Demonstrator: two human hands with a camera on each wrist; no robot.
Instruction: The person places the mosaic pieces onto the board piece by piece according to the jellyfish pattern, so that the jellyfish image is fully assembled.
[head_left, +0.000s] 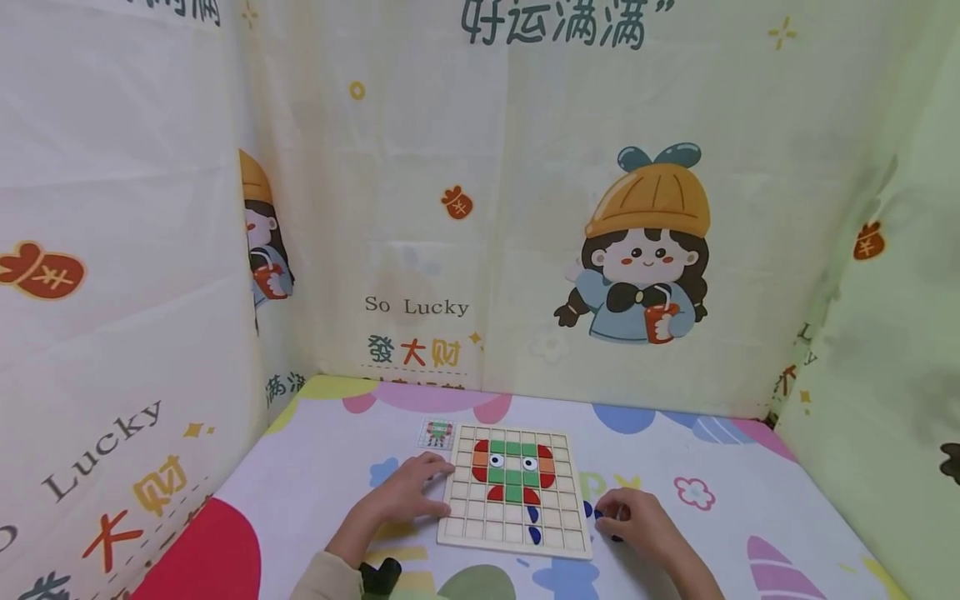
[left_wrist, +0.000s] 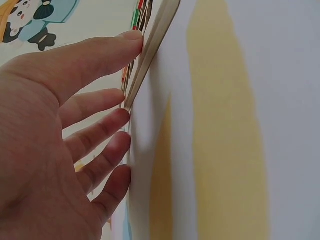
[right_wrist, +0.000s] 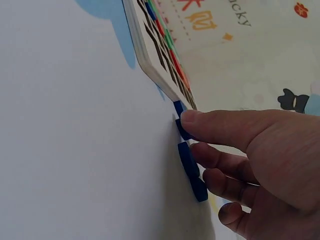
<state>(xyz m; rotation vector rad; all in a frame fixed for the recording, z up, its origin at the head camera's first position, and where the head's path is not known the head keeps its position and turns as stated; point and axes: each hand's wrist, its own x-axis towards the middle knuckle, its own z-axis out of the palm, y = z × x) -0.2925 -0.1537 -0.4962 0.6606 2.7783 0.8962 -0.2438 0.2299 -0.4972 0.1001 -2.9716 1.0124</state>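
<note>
A square wooden grid board [head_left: 465, 529] lies on the table, bearing a face-like figure of green [head_left: 513, 492], red [head_left: 495, 494] and orange tiles with two eye tiles [head_left: 529, 463]. Two blue leaf-shaped tiles [head_left: 534, 535] sit in cells below it. My left hand [head_left: 405, 493] rests along the board's left edge, thumb and fingers spread, fingertips right at the rim. Off the right edge, my right hand [head_left: 639, 521] is down among several loose blue tiles [right_wrist: 187, 159]. Its thumb lies on one blue tile [right_wrist: 182, 129], pinching it; the index finger is hidden behind the thumb.
A small picture card [head_left: 437, 433] showing a similar figure lies by the board's upper left corner. The table is covered by a patterned cloth [head_left: 322, 475]. Printed fabric walls [head_left: 517, 250] close off the back and both sides.
</note>
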